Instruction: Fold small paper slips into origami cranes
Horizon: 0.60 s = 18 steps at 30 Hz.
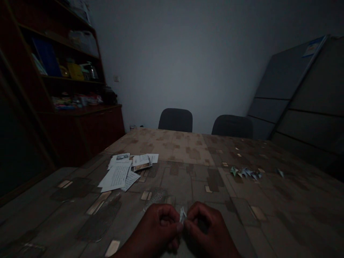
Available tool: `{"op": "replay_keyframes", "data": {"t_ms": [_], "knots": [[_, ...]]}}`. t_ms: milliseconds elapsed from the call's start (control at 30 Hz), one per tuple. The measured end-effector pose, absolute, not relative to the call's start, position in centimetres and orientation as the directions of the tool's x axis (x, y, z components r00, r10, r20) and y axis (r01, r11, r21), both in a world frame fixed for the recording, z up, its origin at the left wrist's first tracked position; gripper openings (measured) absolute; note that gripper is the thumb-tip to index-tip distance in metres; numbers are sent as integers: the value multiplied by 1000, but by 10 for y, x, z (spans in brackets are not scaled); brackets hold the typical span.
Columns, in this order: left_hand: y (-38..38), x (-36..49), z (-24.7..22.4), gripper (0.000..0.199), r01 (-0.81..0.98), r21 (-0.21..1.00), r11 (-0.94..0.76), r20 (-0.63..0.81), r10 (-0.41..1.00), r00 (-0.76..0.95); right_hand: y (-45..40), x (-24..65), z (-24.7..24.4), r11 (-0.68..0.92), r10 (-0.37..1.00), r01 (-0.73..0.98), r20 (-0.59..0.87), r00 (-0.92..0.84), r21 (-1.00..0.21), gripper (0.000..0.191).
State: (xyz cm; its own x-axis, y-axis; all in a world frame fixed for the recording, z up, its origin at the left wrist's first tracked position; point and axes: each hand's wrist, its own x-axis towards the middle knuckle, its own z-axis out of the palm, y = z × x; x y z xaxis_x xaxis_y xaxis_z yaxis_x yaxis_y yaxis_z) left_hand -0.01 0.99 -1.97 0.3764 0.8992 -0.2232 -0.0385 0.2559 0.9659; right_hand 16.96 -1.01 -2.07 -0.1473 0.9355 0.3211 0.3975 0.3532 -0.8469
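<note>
While the left hand (161, 224) pinches small, pale, folded paper (182, 214), the right hand (208, 224) does too.
Each grip is closed.

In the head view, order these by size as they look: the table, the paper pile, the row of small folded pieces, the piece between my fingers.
1. Table
2. Paper pile
3. Row of small folded pieces
4. Held piece

The held piece sits nearest the camera, so its true size is unsure.

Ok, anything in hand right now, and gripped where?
A small pale paper piece, held low, by its sides, between the fingertips of the left hand and right hand; its pointed top sticks up free.
</note>
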Motion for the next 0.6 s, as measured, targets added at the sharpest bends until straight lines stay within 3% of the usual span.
{"op": "replay_keyframes", "data": {"t_ms": [167, 267, 367, 600], "knots": [[10, -1, -20, 25, -68, 966, 251, -208, 902, 377, -9, 170, -23, 320, 947, 345, 286, -148, -882, 12], [11, -2, -24, 28, -67, 965, 254, -211, 902, 376, -8, 170, -22, 236, 968, 206, 210, -140, -950, 9], [12, -3, -26, 27, -73, 960, 270, -223, 898, 380, -8, 168, -22, 183, 974, 92, 168, -153, -979, 18], [13, 0, -19, 19, -54, 952, 302, -260, 886, 384, -8, 165, -25, 126, 986, 42, 120, -116, -991, 18]]}}
